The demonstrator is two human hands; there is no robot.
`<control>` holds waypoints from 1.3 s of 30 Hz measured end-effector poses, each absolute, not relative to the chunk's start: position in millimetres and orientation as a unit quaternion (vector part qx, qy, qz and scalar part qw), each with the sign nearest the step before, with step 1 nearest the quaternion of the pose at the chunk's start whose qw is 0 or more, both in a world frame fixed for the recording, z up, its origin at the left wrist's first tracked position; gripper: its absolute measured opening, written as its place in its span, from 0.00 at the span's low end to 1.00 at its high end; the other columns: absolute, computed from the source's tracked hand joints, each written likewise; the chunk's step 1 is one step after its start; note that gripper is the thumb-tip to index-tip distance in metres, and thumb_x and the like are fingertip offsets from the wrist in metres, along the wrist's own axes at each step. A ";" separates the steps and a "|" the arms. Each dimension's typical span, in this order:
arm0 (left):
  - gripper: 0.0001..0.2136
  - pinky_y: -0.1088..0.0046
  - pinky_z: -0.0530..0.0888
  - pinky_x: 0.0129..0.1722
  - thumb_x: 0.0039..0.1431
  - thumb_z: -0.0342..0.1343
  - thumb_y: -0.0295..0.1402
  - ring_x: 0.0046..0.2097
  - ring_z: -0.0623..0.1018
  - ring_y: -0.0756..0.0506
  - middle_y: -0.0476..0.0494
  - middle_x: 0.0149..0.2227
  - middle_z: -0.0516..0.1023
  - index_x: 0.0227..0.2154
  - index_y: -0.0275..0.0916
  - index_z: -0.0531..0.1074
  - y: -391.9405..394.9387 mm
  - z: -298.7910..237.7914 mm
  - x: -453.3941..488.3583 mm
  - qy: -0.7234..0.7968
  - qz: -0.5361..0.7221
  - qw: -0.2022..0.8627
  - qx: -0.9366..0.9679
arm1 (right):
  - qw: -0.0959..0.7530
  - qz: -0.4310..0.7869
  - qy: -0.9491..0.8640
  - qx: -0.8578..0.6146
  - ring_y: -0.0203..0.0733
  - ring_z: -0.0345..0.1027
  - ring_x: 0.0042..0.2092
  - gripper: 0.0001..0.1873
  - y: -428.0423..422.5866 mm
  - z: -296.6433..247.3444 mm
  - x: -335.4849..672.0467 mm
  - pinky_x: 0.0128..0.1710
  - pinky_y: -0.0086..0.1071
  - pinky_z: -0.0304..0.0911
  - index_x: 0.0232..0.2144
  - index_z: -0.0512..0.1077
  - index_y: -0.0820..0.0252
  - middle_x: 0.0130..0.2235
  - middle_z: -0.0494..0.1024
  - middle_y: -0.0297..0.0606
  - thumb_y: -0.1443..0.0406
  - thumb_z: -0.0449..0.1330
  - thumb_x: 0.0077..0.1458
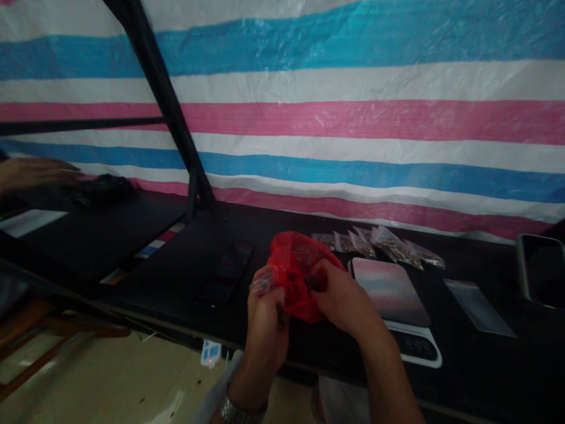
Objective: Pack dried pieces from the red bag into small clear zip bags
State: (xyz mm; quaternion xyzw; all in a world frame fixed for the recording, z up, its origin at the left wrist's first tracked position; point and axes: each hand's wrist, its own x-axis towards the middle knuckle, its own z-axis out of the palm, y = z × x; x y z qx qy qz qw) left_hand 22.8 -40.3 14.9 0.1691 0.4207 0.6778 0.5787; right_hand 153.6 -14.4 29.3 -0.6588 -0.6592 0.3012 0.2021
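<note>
A crumpled red plastic bag [289, 253] sits over the black table in front of me, its mouth turned towards me. My left hand [266, 309] is closed at the bag's left edge. A crinkled piece of clear plastic bag [263, 282] sticks out of its fingers. The fingers of my right hand [339, 291] dip into the red bag's mouth, bent together; what they pinch is hidden. Right of the bag lies a digital scale [391, 288] with a shiny plate. Behind it are several small clear bags [392, 244] filled with small brownish pieces.
A flat clear bag [479, 306] lies right of the scale, with a phone-like device [541, 268] beyond. A dark phone [232, 271] lies to the left. Another person's hand [39, 174] is near a black bag [103, 188]. A black post [165, 88] rises before the striped sheet [353, 123].
</note>
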 end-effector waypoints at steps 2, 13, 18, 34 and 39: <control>0.18 0.82 0.57 0.19 0.27 0.55 0.22 0.20 0.59 0.57 0.62 0.22 0.63 0.28 0.41 0.68 -39.9 17.4 19.0 0.420 0.680 0.576 0.171 | 0.226 0.320 -0.659 -0.642 0.43 0.75 0.40 0.11 -12.9 24.1 156.7 0.36 0.31 0.60 0.40 0.75 0.54 0.41 0.83 0.37 0.69 0.65 0.53; 0.24 0.80 0.66 0.23 0.29 0.58 0.25 0.25 0.71 0.52 0.56 0.28 0.76 0.38 0.41 0.74 -37.3 9.8 -1.4 0.468 0.705 0.491 0.207 | 0.298 0.420 -0.627 -0.585 0.41 0.78 0.39 0.09 -9.1 18.8 167.3 0.38 0.32 0.66 0.41 0.77 0.57 0.38 0.84 0.36 0.66 0.62 0.58; 0.25 0.80 0.67 0.23 0.30 0.59 0.24 0.24 0.71 0.53 0.56 0.28 0.77 0.38 0.42 0.73 -39.5 13.4 1.5 0.426 0.703 0.516 0.241 | 0.286 0.388 -0.639 -0.599 0.42 0.78 0.39 0.08 -9.9 21.1 160.8 0.39 0.32 0.67 0.41 0.78 0.58 0.40 0.85 0.37 0.67 0.62 0.57; 0.21 0.78 0.71 0.29 0.33 0.60 0.25 0.30 0.74 0.50 0.54 0.31 0.77 0.37 0.41 0.74 -30.8 -3.9 -4.6 0.470 0.722 0.443 0.247 | 0.328 0.456 -0.580 -0.590 0.42 0.79 0.37 0.11 -8.7 22.6 169.8 0.35 0.31 0.68 0.44 0.75 0.57 0.36 0.84 0.35 0.67 0.60 0.58; 0.20 0.74 0.70 0.36 0.43 0.65 0.28 0.35 0.73 0.48 0.51 0.36 0.74 0.42 0.43 0.74 -36.9 -1.5 -9.2 0.521 0.722 0.318 0.327 | 0.335 0.395 -0.595 -0.614 0.43 0.78 0.37 0.08 -8.8 21.9 177.7 0.35 0.33 0.67 0.42 0.74 0.57 0.37 0.83 0.37 0.65 0.60 0.59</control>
